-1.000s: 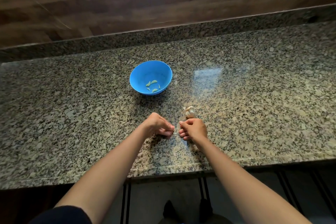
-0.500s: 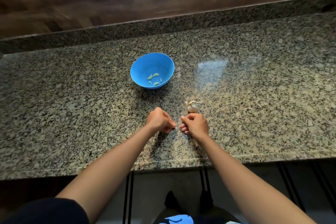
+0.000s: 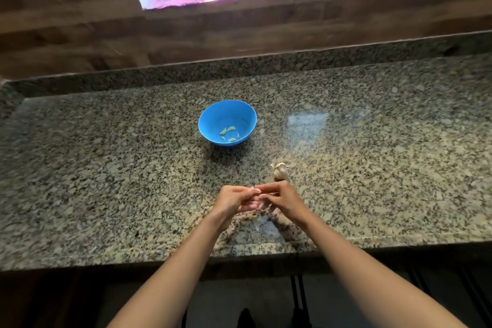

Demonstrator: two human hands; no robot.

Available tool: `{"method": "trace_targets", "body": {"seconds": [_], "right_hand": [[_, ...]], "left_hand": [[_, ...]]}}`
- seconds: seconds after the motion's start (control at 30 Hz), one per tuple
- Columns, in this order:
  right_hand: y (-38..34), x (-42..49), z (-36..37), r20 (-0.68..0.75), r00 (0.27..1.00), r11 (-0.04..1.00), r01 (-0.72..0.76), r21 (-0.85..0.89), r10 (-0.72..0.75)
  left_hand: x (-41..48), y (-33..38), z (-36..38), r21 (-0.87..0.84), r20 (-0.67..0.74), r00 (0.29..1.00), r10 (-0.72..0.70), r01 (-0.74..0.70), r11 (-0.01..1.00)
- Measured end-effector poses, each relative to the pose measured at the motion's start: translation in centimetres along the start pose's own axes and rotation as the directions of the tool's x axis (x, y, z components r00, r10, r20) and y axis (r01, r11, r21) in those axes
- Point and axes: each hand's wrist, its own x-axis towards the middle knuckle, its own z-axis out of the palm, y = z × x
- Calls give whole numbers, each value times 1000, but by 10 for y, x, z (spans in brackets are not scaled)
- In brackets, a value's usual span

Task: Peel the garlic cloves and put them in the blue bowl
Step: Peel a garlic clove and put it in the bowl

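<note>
Granite counter (image 3: 372, 168): bowl (image 3: 210, 121) at centre with peeled cloves (image 3: 231, 128), bulb (image 3: 279, 171) lower right, handy; left hand (image 3: 234, 201) and right hand (image 3: 283, 198) together, fingertips (image 3: 256, 190) meeting, presumably peeling a clove, grip unclear.

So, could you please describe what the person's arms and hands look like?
The left forearm and right forearm are bare to the frame's bottom edge, no sleeve in view. The left hand and right hand are ungloved; no watch or bracelet shows.

Blue bowl (image 3: 211, 121) w/ peeled cloves (image 3: 230, 128) inside; garlic bulb (image 3: 279, 172) nearby
</note>
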Motion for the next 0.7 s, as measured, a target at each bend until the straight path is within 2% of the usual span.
{"method": "trace_targets", "body": {"seconds": [0.13, 0.2, 0.3, 0.37, 0.43, 0.5, 0.63, 0.7], "right_hand": [[3, -3, 9, -185, 976, 977, 80, -199, -117], [3, -5, 14, -250, 949, 961, 128, -246, -191], [-3, -5, 18, -248, 943, 955, 160, -248, -222], [-5, -4, 18, -220, 952, 954, 155, -255, -213], [-4, -1, 15, -197, 967, 976, 124, -180, -159], [-2, 1, 12, -134, 987, 994, 74, -80, -85], [-4, 2, 8, 22, 999, 999, 48, -25, -48], [-8, 3, 10, 47, 998, 998, 30, 46, -33]], "left_hand": [[0, -11, 5, 271, -100, 958, 270, -235, 933], [2, -13, 6, 331, -163, 919, 358, -291, 898], [4, -15, 6, 434, -198, 866, 459, -343, 833], [3, -15, 5, 517, -165, 847, 506, -362, 775], [4, -15, 0, 501, -106, 872, 477, -368, 783], [7, -12, -9, 407, -24, 920, 392, -350, 844], [9, 1, -26, 275, 152, 974, 167, -204, 939], [11, 3, -32, 208, 176, 978, 111, -147, 967]]}}
